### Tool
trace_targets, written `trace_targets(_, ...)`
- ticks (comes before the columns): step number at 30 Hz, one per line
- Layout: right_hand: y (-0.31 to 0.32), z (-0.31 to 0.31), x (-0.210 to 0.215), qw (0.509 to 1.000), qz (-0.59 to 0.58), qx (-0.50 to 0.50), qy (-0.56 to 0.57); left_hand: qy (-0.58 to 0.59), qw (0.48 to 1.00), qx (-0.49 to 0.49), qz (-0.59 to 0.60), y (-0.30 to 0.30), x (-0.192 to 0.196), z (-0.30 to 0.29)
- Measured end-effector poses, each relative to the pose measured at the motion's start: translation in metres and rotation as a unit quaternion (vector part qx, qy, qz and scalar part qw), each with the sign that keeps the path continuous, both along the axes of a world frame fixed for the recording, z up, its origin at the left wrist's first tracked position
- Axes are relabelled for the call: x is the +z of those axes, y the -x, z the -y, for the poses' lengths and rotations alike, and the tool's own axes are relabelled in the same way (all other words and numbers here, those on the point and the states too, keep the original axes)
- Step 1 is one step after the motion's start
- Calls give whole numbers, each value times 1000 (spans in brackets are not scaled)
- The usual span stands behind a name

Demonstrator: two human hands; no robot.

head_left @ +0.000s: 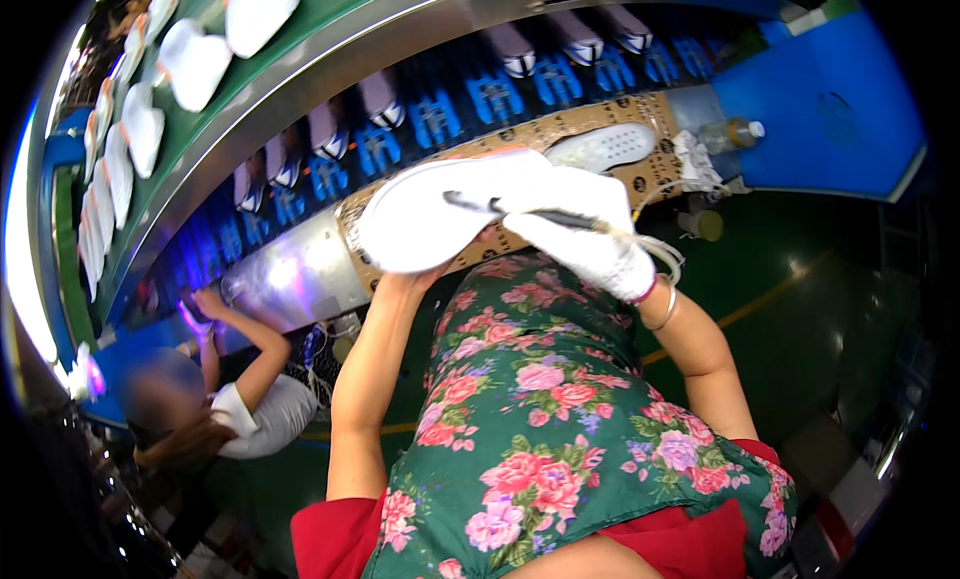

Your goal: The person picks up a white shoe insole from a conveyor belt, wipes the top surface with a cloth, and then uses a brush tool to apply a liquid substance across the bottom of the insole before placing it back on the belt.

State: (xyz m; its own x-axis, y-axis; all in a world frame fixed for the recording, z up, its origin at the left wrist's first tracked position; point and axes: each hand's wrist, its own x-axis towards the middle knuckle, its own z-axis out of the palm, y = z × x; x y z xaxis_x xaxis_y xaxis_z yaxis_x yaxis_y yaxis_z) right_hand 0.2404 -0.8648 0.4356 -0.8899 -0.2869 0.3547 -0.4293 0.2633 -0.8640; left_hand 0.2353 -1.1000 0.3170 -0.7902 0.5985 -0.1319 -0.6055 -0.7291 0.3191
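While a white shoe sole (425, 219) is gripped underneath by the left hand (405, 279), a brush (520, 211) is clamped in the gloved right hand (590, 234) and drawn across it; an even stroke seems called for next.

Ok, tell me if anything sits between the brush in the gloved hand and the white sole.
Nothing visible does. The right hand, in a white glove, lays the dark brush straight across the white shoe sole, which the left hand holds up from beneath.

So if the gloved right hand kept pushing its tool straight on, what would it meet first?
Probably the white shoe sole that the left hand holds up: the right hand aims its dark thin tool leftward over it, seemingly already touching; depth is unclear.
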Motion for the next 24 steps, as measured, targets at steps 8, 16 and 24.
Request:
trace_targets(8,-11,3,11,994,-104,-27,-25,-73,991,110,-4,-19,27,-35)
trace_targets(16,-1,19,24,984,-163,-67,15,41,979,197,18,-22,32,-73)
trace_targets(24,-9,32,0,988,-12,-39,150,84,981,170,45,-37,33,-91)
